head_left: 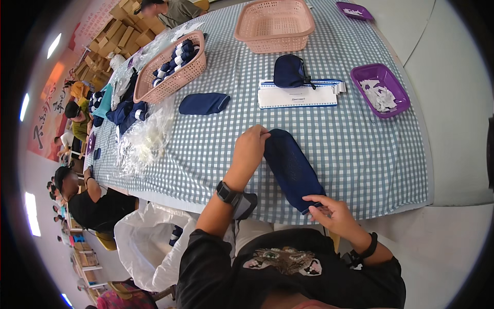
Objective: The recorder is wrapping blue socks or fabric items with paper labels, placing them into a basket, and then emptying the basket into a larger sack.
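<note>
A long, flat navy fabric piece (292,167) lies slantwise on the checked tablecloth in front of me. My left hand (252,147) pinches its far left corner, fingers closed. At the near right end, my right hand (333,213) has its fingertips on the edge, where a small pale mark shows; part of that grip is hidden. Beyond it, a small navy zip pouch (289,71) rests on a stack of white printed paper strips (298,98) with blue borders. Another folded navy fabric piece (203,103) lies to the left of the strips.
A pink basket (172,85) at left holds navy rolls with white bands; another pink basket (275,44) stands at the back. Purple trays (401,103) hold white paper slips. Clear plastic bags (146,141) pile at left, and a white sack (131,242) stands below. A person (92,206) sits at left.
</note>
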Tool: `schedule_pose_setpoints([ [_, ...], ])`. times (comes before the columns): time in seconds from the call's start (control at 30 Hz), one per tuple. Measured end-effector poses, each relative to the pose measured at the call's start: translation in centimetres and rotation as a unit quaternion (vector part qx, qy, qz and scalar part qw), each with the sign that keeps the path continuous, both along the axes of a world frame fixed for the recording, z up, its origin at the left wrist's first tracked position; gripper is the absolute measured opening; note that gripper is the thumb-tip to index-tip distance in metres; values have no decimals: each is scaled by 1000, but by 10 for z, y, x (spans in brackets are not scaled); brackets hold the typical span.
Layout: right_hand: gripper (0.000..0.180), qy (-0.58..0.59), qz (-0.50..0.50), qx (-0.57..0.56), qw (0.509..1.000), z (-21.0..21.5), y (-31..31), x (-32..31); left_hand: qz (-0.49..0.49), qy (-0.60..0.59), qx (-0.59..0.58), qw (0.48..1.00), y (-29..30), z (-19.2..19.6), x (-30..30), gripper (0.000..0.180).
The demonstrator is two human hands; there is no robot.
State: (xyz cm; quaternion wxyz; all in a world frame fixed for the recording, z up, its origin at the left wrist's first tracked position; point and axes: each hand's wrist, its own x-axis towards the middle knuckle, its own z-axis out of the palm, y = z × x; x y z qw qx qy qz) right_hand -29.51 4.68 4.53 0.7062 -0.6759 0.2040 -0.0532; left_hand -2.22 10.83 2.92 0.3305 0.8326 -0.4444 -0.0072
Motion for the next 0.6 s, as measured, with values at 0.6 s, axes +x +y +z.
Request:
schedule_pose_setpoints([
  [0.6,47,-122,147,-591,784,-14,-13,26,-52,69,43,995,-16,3,3,26],
])
